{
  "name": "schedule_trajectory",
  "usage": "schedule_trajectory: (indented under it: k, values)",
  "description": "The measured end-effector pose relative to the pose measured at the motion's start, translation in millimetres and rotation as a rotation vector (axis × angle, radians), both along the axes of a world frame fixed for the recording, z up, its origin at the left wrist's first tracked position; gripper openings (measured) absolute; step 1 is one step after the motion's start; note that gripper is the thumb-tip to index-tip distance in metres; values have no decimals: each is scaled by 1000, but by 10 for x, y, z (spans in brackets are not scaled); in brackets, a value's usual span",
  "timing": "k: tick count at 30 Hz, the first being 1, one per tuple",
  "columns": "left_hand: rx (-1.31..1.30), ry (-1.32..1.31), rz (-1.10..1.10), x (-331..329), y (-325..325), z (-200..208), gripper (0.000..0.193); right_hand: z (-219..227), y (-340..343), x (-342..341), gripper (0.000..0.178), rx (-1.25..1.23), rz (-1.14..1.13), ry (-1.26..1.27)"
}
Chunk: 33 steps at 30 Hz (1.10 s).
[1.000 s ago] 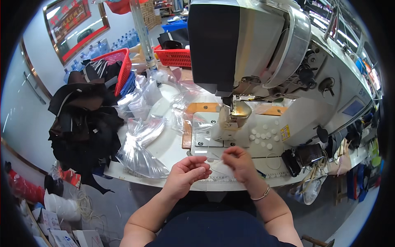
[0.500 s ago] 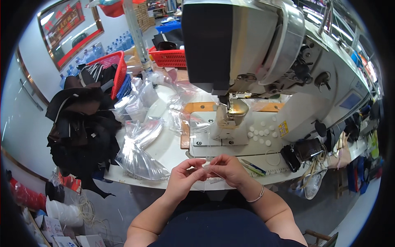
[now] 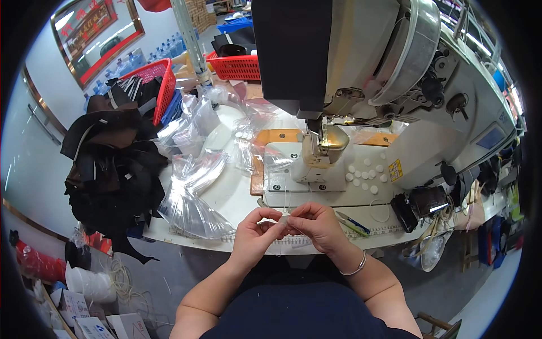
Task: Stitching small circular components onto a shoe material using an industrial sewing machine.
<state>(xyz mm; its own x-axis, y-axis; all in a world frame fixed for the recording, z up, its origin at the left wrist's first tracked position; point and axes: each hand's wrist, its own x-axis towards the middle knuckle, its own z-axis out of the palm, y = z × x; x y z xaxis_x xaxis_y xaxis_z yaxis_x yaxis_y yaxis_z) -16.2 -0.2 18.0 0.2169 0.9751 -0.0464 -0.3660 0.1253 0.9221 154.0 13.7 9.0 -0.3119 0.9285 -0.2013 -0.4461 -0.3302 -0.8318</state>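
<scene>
Near the table's front edge, my left hand and my right hand meet with fingertips pinched together. Between them is a small whitish piece, perhaps a round disc, mostly covered by the fingers. A thin pale cord runs from the fingertips toward the sewing machine, which stands just beyond my hands. Several white discs lie on the machine bed to its right. A ruler strip runs along the table edge below my hands.
Clear plastic bags and a pile of black fabric scraps lie to the left. Behind them stand red baskets. On the right are a pen, a loop of cord and a dark phone-like object.
My head view has shifted slightly, so the machine appears further right and higher. Both hands stay together at the table edge, with fingertips slightly re-placed around the small piece.
</scene>
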Motion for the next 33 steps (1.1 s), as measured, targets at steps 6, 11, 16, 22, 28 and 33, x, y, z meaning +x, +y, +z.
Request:
schedule_trajectory:
  k: [6, 11, 16, 22, 28, 33]
  values:
    - [45, 49, -27, -16, 21, -79, 20, 6, 1, 6, 14, -6, 16, 23]
    - [3, 18, -27, -32, 29, -104, 21, 35, -2, 36, 16, -16, 49, 44]
    - [-26, 12, 11, -7, 12, -96, 19, -9, -8, 68, 21, -6, 83, 54]
    - [3, 46, 5, -9, 25, -138, 22, 25, -22, 32, 24, 56, 48, -96]
    - [-59, -30, -43, 5, 75, -156, 22, -26, -12, 6, 26, 66, -58, -135]
    - [0, 44, -39, 23, 114, -154, 12, 101, -13, 63, 23, 89, -62, -241]
